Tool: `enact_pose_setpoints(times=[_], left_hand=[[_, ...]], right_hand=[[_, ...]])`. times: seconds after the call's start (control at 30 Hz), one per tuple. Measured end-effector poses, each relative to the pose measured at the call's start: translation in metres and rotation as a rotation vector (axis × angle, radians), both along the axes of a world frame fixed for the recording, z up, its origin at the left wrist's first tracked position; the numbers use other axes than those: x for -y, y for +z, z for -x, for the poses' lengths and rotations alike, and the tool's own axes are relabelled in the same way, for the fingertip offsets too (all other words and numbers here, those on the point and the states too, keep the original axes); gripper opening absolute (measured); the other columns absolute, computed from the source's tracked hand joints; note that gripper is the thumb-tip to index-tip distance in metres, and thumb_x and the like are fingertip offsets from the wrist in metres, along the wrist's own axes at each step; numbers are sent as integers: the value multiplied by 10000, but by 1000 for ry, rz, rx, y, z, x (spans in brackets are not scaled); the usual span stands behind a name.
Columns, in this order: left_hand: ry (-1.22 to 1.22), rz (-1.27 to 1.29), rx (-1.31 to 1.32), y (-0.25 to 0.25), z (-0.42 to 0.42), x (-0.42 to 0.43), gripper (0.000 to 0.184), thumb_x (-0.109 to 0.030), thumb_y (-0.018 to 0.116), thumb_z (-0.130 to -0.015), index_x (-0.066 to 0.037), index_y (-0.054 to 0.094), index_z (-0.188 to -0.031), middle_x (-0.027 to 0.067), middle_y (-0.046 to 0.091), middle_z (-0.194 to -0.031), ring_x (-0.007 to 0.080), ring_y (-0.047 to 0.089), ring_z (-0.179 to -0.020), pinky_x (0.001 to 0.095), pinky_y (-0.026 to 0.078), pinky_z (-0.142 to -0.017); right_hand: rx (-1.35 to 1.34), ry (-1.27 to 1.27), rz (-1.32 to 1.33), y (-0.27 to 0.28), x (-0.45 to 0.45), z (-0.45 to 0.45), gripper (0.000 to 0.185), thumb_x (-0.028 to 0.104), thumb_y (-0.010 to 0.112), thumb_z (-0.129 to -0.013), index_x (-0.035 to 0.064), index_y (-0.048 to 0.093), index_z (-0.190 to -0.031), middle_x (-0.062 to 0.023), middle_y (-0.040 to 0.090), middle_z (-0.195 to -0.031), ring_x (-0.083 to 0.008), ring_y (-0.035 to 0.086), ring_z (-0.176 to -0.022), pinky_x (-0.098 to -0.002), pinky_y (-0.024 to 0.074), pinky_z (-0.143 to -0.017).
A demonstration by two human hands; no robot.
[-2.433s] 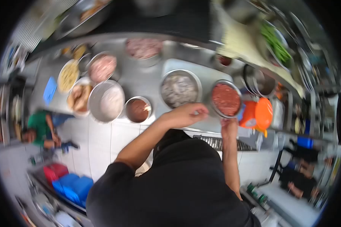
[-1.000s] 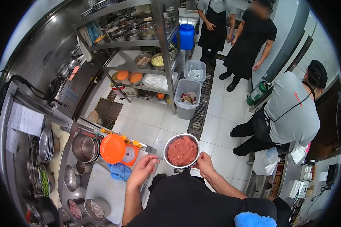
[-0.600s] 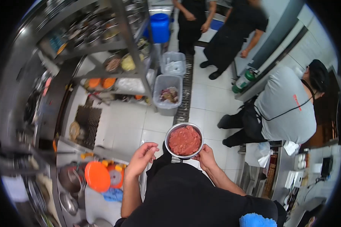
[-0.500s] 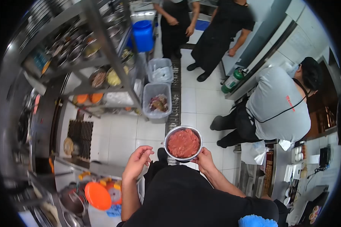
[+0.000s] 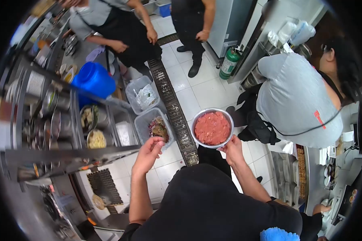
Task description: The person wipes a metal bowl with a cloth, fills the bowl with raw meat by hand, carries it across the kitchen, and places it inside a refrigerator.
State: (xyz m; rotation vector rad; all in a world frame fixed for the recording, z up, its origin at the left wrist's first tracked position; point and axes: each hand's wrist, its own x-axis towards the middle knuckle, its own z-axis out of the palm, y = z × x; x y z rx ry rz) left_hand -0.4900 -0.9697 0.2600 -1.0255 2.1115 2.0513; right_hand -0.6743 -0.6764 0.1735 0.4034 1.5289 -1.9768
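Observation:
My right hand grips the near right rim of a round metal bowl, held level in front of me. Raw minced meat fills much of the bowl, its surface pressed fairly flat. To the left, my left hand hangs in the air with its fingers loosely curled, the thumb apart, and nothing visible in it. It is clear of the bowl. In view it overlaps the near edge of a clear plastic bin on the floor, which contains dark and reddish scraps.
A second clear bin and a blue barrel stand left of the floor drain grate. Metal shelving lines the left. A co-worker in grey bends at the right; two people stand ahead. A green cylinder stands by the fridge.
I have moved forward and the view has turned; the shelving and bins now lie further left. The bowl, still in my right hand, appears further right and higher. My left hand stays apart from it.

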Motion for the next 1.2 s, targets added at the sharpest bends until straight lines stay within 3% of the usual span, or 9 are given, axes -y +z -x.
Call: enact_pose_setpoints(times=[0.33,0.53,0.63,0.83,0.97,1.07,1.2], left_hand=[[-105,-112,87,4,206,53,340,-263,591,-1063,-16,591,-1296,54,705,-1118,90,600,-814,264,505,-732],[-129,-117,122,-18,340,127,333,-261,579,-1068,-14,604,-1289,39,702,-1104,87,611,-821,255,514,-715],[-211,-116,135,-19,418,175,324,-265,585,-1063,-25,614,-1278,34,699,-1094,86,609,-823,259,508,-721],[-362,-168,24,-9,595,248,305,-258,580,-1063,-35,610,-1269,18,680,-1070,78,588,-836,250,498,-727],[-454,-47,-34,17,703,265,299,-234,579,-1058,-31,606,-1275,18,675,-1104,73,571,-849,239,489,-737],[-432,-44,-111,16,773,280,329,-295,635,-1035,-66,617,-1270,5,647,-1018,96,609,-864,271,510,-727],[-317,-37,-201,26,868,302,350,-291,633,-1033,-40,609,-1276,15,641,-1058,103,611,-873,275,510,-749]], right_hand=[[28,-101,-13,0,77,211,157,50,581,-1011,76,475,-898,-32,552,-756,-102,587,-603,-314,620,-597],[-54,-209,81,-8,141,332,126,72,559,-1040,79,496,-932,-54,626,-849,-114,631,-646,-308,614,-612],[-67,-280,91,-3,178,387,36,82,558,-1043,50,555,-1058,-88,687,-944,-140,693,-721,-304,618,-645],[-62,-375,47,14,227,488,43,77,560,-1040,41,553,-1063,-89,690,-947,-145,701,-734,-292,617,-637],[-73,-415,54,13,255,546,35,78,555,-1042,51,542,-1023,-90,689,-944,-145,698,-731,-290,617,-622],[-47,-388,21,11,273,591,53,67,550,-1038,62,529,-990,-87,681,-931,-149,693,-713,-291,616,-615],[-17,-332,11,4,306,662,86,52,567,-1026,74,516,-961,-73,665,-873,-140,673,-664,-292,621,-614]])
